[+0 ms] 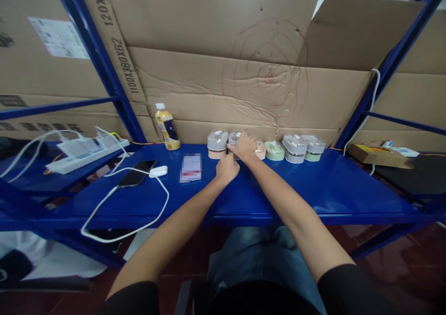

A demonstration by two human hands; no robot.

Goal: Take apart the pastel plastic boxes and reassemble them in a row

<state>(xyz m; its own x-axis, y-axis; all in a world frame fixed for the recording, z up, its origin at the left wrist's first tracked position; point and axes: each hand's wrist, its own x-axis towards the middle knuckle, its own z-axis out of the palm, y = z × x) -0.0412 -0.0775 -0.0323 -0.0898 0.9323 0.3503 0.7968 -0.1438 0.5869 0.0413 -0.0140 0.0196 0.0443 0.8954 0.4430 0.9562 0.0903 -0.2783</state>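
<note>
On the blue metal shelf, my right hand [245, 146] reaches over a small plastic box with a clear grey lid [235, 137], its fingers wrapped round the top and side. Just in front and lower, my left hand [227, 168] is closed, knuckles up, against the front of that box; whatever its fingers grip is hidden. Beside them on the left stands a similar grey-lidded box with a pink base [217, 143]. To the right of my hands are a peach box [260, 150], a pale green box [274, 151], a grey box [294, 148] and a grey-and-green box [314, 147].
A phone with a blurred screen [191, 167] lies left of my hands. Further left are a dark phone [137, 173], a white cable with a charger block [158, 171], a yellow bottle [167, 128] and a power strip [87, 154]. Cardboard [195, 73] backs the blue shelf [296, 189].
</note>
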